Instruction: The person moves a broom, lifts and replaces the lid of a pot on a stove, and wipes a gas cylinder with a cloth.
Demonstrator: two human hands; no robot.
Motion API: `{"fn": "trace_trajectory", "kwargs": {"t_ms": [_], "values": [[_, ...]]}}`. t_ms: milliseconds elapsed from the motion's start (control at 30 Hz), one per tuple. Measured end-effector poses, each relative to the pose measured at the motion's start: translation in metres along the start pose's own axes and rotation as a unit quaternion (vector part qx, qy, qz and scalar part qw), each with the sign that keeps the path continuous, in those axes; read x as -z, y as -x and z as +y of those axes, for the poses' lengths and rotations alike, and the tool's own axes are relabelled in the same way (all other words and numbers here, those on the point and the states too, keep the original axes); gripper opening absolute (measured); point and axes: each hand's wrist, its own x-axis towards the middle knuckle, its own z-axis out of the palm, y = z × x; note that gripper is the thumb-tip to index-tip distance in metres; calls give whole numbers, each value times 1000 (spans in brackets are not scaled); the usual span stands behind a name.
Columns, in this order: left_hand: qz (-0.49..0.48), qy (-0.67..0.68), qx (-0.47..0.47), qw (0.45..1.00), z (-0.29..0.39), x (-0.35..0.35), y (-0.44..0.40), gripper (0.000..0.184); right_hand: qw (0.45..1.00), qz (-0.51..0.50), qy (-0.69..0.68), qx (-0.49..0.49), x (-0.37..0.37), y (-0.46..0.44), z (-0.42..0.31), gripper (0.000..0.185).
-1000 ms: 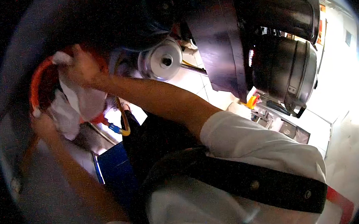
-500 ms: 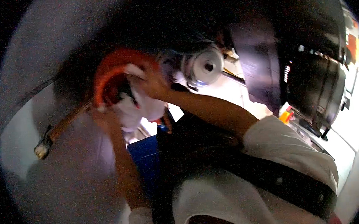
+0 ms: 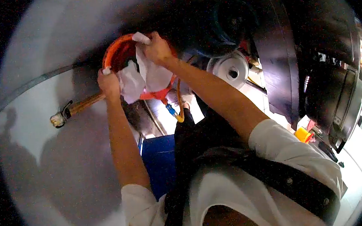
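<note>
A round orange container (image 3: 109, 54), open at the top, is between my two hands. White cloth or paper (image 3: 158, 76) hangs over its near side in crumpled pieces. My left hand (image 3: 110, 84) is closed at the left of the rim, with a scrap of white showing above the fingers. At the upper right of the rim, my right hand (image 3: 158, 50) is closed around the white material, and a folded end sticks out past the knuckles. Whether the fingers also grip the rim is hidden. Dark contents inside the container cannot be made out.
A yellow hose (image 3: 181, 113) with a blue fitting (image 3: 171, 109) hangs below the container. A wooden stick (image 3: 82, 105) juts out left. The blue box (image 3: 159, 156) stands near my legs. On the right are a round metal piece (image 3: 222, 70) and a large dark pot (image 3: 328, 90).
Both hands and the orange container appear slightly higher and farther right in view. The earlier blur has eased, and the white material hangs more spread out. The hose below now shows.
</note>
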Motion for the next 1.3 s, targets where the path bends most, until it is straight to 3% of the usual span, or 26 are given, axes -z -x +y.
{"fn": "trace_trajectory", "kwargs": {"t_ms": [67, 133, 200, 267, 367, 433, 533, 633, 667, 733, 900, 933, 967, 1033, 1100, 1133, 1233, 1267, 1300], "values": [[0, -7, 5, 1000, 13, 14, -8, 37, 1000, -8, -11, -16, -2, -10, -11, 61], [14, 1, 68, 998, 33, 18, 10, 33, 999, -13, -21, -22, -1, -11, -13, 60], [49, 122, 91, 987, 53, 24, 50, 33, 999, -19, -34, -17, 9, 13, -4, 59], [107, 100, 74, 986, 53, 12, 95, 33, 997, -9, -75, 20, 23, 51, 8, 58], [113, 248, 90, 958, 37, -24, 178, 52, 997, -9, -12, 71, 25, 84, 64, 54], [96, 261, 95, 956, 45, -25, 185, 59, 996, 1, 31, 86, 30, 92, 91, 52], [75, 178, 96, 976, 62, 0, 180, 57, 997, -45, 58, -21, 40, 88, 40, 52], [117, 185, 75, 973, 40, -39, 142, 53, 992, -9, -36, 117, 44, 54, 34, 55], [79, 53, 22, 995, 21, -51, 123, 49, 995, -5, -12, 97, 46, 41, 27, 56], [21, -32, -27, 999, 9, -55, 79, 42, 999, -7, 10, 49, 42, 10, 20, 58], [66, 72, 25, 995, 84, 7, 34, 33, 998, 24, 1, -51, 29, -19, 5, 55], [77, 83, 40, 993, 94, 12, 44, 32, 996, -5, -66, -61, 28, -14, 14, 53], [87, 95, 55, 990, 97, 18, 55, 32, 997, 25, -57, -34, 22, -4, 31, 52], [57, 107, -8, 993, 83, 17, 85, 38, 993, 77, 16, 87, 23, 36, 58, 50], [39, 170, 27, 984, 73, 30, 130, 43, 989, 68, 36, 125, 18, 91, 77, 48], [14, 194, 48, 980, 63, 33, 143, 45, 997, 40, -9, 69, 11, 115, 82, 48], [-12, 131, 25, 991, 26, 40, 139, 48, 968, 166, 86, 165, -22, 141, 79, 51], [-78, 82, 77, 991, 30, 48, 122, 51, 982, 138, 34, 127, -27, 140, 81, 53], [-74, 86, 75, 991, 32, 46, 108, 51, 989, 116, -17, 93, -30, 125, 83, 56]]}}
